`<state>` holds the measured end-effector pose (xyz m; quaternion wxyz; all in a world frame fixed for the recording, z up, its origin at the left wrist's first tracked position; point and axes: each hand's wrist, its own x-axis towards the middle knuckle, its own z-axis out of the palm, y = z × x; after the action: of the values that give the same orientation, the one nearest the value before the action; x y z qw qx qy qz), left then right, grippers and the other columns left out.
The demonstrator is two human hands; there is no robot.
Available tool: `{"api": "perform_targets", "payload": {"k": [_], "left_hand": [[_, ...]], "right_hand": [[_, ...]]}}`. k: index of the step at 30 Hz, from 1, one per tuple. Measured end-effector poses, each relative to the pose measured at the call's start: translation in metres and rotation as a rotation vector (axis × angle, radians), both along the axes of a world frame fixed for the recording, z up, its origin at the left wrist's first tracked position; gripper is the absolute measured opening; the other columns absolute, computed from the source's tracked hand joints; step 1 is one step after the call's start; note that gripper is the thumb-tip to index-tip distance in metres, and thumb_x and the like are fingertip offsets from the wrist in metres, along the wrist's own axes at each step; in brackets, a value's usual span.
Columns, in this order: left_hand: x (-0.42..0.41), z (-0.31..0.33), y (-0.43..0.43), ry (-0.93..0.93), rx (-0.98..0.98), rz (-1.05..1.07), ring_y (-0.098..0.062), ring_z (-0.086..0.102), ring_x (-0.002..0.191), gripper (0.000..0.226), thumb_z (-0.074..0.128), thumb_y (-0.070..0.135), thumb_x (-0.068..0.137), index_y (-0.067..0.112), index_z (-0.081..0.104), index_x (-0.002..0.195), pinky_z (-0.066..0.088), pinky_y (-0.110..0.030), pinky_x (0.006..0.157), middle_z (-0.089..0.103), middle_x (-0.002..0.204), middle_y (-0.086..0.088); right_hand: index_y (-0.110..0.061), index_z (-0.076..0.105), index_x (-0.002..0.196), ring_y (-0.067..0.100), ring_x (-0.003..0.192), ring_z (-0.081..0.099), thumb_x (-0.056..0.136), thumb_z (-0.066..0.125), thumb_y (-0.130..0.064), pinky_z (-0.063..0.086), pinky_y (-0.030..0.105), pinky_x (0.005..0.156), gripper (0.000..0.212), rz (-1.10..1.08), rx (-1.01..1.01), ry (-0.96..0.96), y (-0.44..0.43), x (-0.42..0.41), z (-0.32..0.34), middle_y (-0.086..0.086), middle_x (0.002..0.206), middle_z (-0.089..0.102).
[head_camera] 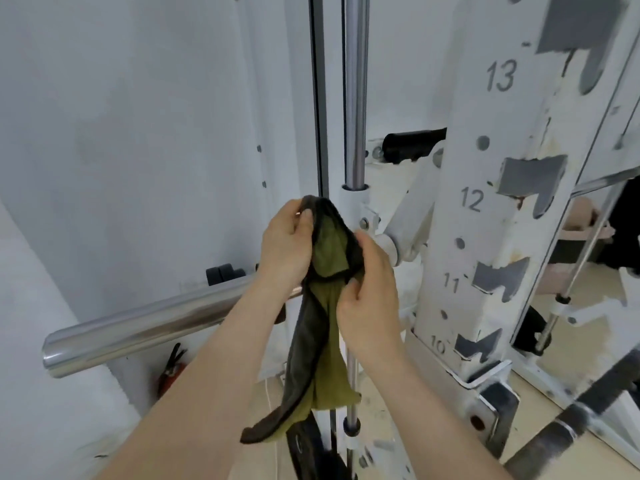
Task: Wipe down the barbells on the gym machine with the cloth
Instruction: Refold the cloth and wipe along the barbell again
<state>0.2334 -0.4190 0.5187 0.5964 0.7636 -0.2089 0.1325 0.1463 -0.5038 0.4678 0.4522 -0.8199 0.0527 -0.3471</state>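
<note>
Well, behind both hands stands a pale, scuffed white wall [121,133], filling everything to the left of them. To the right of the right hand rises the gym machine's white upright [485,237], its paint chipped, with grey notched slots numbered 10 to 13. Below that, a beige floor [571,403] shows past the right wrist. Under the left forearm a thick chrome barbell [138,327] runs level, its shiny end pointing out to the left. Just above the hands a slimmer chrome guide rod [355,98] goes straight up from a white collar.

Between the hands hangs the cloth [329,251], olive green with a dark brown edge, its tail drooping below the wrists, in front of the rod and apart from the barbell. The left hand [285,247] has its fingers curled round the cloth's top corner. The right hand [369,292] pinches the bunched middle, thumb on top.

Beyond the right hand sits a black padded roller [412,143]. Low down, under the left forearm, a small red fire extinguisher [169,372] stands by the wall.
</note>
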Motion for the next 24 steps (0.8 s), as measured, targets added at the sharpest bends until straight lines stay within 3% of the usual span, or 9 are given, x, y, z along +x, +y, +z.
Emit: {"api": "perform_targets", "payload": {"k": [2,4,6,8,12,15,19,21,24], "left_hand": [[-0.006,-0.002,0.007,-0.040,0.202,-0.262,-0.007,0.062,0.103,0.053,0.052,0.019,0.095,0.037,0.032,0.142,0.050,-0.026,0.091,0.062,0.116,0.012],[-0.012,-0.011,0.013,-0.164,0.617,-0.331,-0.008,0.055,0.112,0.094,0.065,0.026,0.083,0.044,0.000,0.149,0.046,-0.021,0.092,0.047,0.130,0.011],[-0.012,-0.023,0.010,-0.373,0.986,-0.165,-0.022,0.042,0.127,0.111,0.070,0.037,0.073,0.036,-0.009,0.150,0.042,-0.034,0.103,0.032,0.145,-0.004],[-0.006,-0.030,-0.002,-0.445,1.152,0.031,-0.029,0.037,0.131,0.112,0.073,0.046,0.069,0.027,0.000,0.152,0.041,-0.040,0.102,0.027,0.148,-0.013],[0.017,-0.016,-0.014,-0.254,1.076,0.058,-0.022,0.059,0.090,0.075,0.071,0.063,0.065,0.023,0.044,0.123,0.049,-0.033,0.069,0.059,0.102,0.001],[0.029,-0.008,-0.003,-0.086,1.020,-0.046,-0.014,0.057,0.076,0.059,0.059,0.079,0.066,0.028,0.053,0.096,0.049,-0.033,0.067,0.061,0.085,0.007],[0.021,-0.012,0.015,-0.211,1.040,0.067,-0.014,0.060,0.072,0.062,0.036,0.084,0.075,0.030,0.061,0.094,0.050,-0.032,0.063,0.064,0.078,0.007],[0.018,-0.013,0.039,-0.217,1.051,0.160,-0.014,0.058,0.067,0.064,0.026,0.079,0.084,0.026,0.062,0.085,0.045,-0.030,0.058,0.062,0.073,0.005],[0.018,-0.009,0.093,-0.014,1.060,0.276,-0.021,0.057,0.073,0.062,0.025,0.071,0.090,0.020,0.059,0.078,0.045,-0.033,0.066,0.063,0.079,-0.002]], "right_hand": [[-0.019,0.024,0.150,0.014,0.141,0.025,0.089,0.049,0.001,0.027,0.031,0.116,0.069,-0.008,-0.185,0.074,-0.006,0.003,-0.014,0.000,0.154,0.028],[-0.016,0.014,0.153,0.016,0.146,0.016,0.087,0.055,-0.001,0.023,0.032,0.118,0.079,0.011,-0.234,0.129,-0.007,0.006,-0.024,0.001,0.159,0.016],[-0.017,0.006,0.154,0.014,0.147,0.011,0.084,0.059,0.002,0.020,0.030,0.119,0.089,0.019,-0.196,0.123,-0.005,0.008,-0.030,-0.001,0.161,0.010],[-0.018,0.008,0.154,0.010,0.146,0.013,0.083,0.057,0.007,0.021,0.026,0.118,0.090,0.000,-0.147,0.094,-0.003,0.008,-0.033,-0.003,0.160,0.013],[-0.019,0.014,0.153,0.002,0.141,0.014,0.085,0.047,0.010,0.007,0.001,0.104,0.082,-0.037,-0.156,0.060,-0.002,0.010,-0.034,-0.004,0.157,0.019],[-0.018,0.009,0.154,0.008,0.146,0.011,0.084,0.048,0.008,0.013,0.009,0.109,0.084,-0.009,-0.197,0.074,0.001,0.011,-0.035,-0.005,0.159,0.013],[-0.017,0.017,0.153,0.019,0.146,0.017,0.079,0.054,-0.002,0.031,0.048,0.113,0.084,-0.097,-0.352,0.086,0.002,0.015,-0.034,0.004,0.159,0.019],[-0.020,0.017,0.153,0.017,0.148,0.009,0.083,0.053,-0.015,0.024,0.053,0.113,0.078,-0.126,-0.420,0.166,0.006,0.017,-0.027,0.001,0.161,0.014],[-0.025,0.013,0.153,0.014,0.148,0.001,0.090,0.050,-0.031,0.017,0.050,0.114,0.073,-0.090,-0.425,0.170,0.017,0.013,-0.017,-0.002,0.162,0.008]]}}
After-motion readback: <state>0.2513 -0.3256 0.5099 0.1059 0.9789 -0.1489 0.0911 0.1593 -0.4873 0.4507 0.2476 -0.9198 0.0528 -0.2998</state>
